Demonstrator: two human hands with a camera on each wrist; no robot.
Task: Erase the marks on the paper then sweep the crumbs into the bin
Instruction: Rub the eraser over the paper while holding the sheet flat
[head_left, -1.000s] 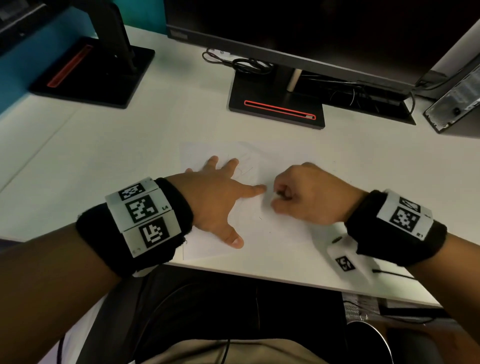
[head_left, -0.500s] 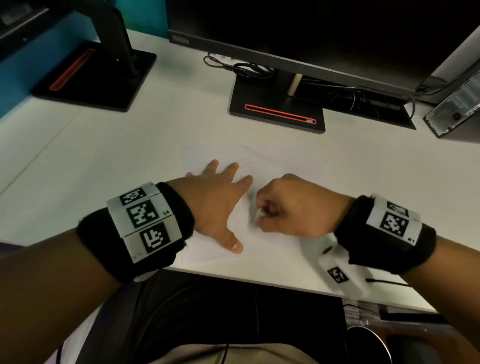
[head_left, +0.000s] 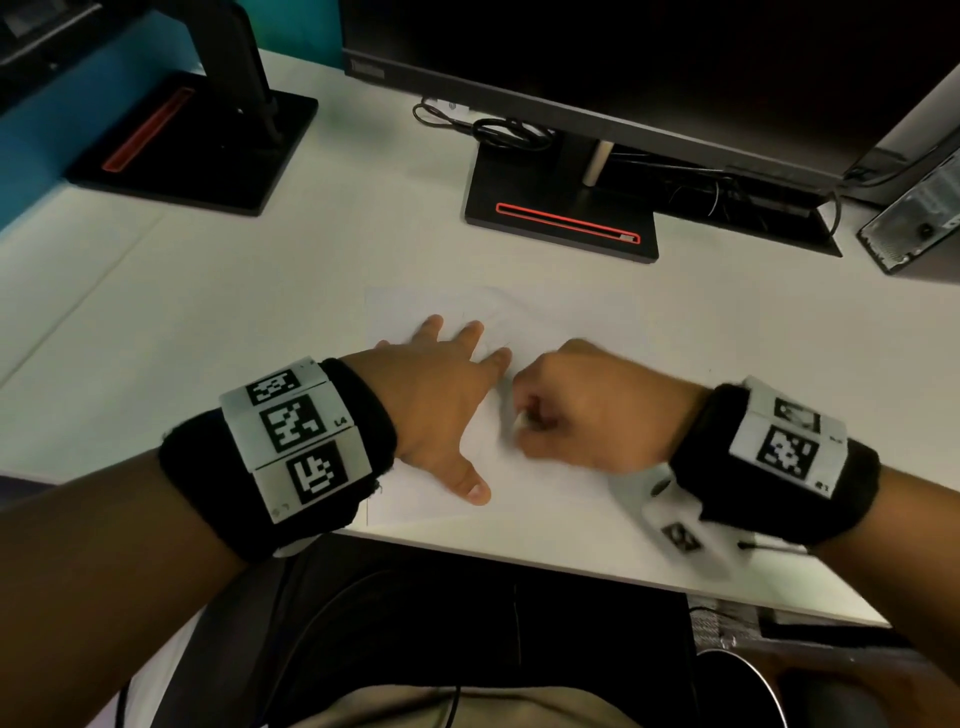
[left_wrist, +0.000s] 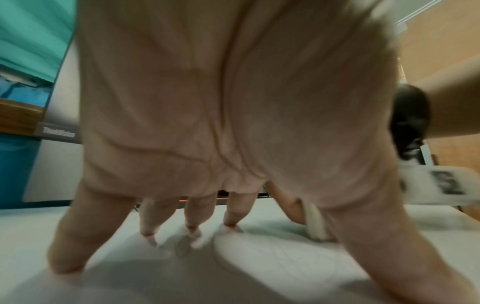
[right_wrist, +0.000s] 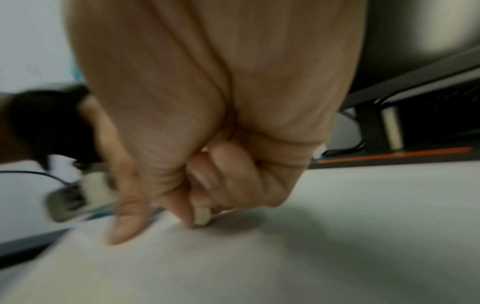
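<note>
A white sheet of paper (head_left: 561, 332) lies on the white desk (head_left: 260, 322), near its front edge, with faint pencil marks (left_wrist: 293, 261) on it. The left hand (head_left: 441, 400) presses flat on the sheet, fingers straight and spread. Just beside it, the right hand (head_left: 587, 410) curls its fingers and thumb around a small white eraser (right_wrist: 202, 216), whose tip touches the paper. Behind stands a monitor (head_left: 623, 62) whose bezel reads "ThinkVision" (head_left: 366, 67); its black base (head_left: 561, 213) carries a red stripe. Both wrists wear black bands with square coded markers.
</note>
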